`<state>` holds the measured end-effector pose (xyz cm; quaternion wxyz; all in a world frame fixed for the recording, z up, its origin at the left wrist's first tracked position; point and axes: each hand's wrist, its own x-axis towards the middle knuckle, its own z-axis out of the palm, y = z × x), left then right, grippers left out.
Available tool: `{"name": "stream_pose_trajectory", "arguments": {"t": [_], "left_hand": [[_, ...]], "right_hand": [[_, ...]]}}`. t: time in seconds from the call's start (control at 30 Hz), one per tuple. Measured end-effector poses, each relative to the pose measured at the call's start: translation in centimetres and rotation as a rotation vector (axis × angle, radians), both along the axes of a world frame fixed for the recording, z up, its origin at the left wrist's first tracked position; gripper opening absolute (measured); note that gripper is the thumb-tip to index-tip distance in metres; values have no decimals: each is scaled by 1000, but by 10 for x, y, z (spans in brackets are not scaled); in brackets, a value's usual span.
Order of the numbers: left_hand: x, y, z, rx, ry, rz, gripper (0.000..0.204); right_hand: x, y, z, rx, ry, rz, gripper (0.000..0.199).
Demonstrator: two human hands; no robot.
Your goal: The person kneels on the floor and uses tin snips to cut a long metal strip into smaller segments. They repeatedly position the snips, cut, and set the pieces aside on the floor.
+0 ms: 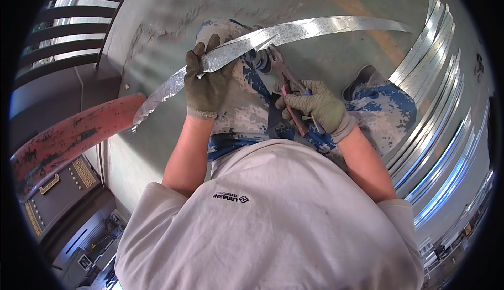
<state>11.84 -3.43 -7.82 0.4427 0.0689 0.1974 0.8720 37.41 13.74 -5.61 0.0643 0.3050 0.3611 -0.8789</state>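
Observation:
My left hand (207, 87), in a dark work glove, is closed on a long, shiny galvanized metal strip (310, 30). The strip runs from the lower left up to the far right above my knees, with small cut flaps sticking out along its near edge. In my right hand (320, 105), also gloved, is a pair of pliers (284, 74); one handle looks red, and something blue shows by the fingers. The pliers' jaws point up at a bent flap near the strip's middle. Whether they touch it I cannot tell.
Several metal strips (430, 43) lie in long rows on the floor at the right. At the left are a worn red beam (79, 132), close to the strip's lower end, and a dark slatted frame (79, 11). My knees in camouflage trousers (386, 106) are spread below the strip.

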Motion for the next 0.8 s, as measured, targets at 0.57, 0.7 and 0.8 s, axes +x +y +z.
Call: {"name": "stream_pose_trajectory", "arguments": {"t": [0.57, 0.7, 0.8], "left_hand": [[-8, -15, -15, -42, -174, 88, 32], [-8, -14, -15, -32, -137, 76, 28], [-3, -15, -10, -116, -183, 120, 28]], "right_hand": [[-1, -30, -12, -521, 234, -115, 51], [0, -28, -14, -539, 241, -88, 54], [-2, -38, -18, -527, 250, -139, 55]]}}
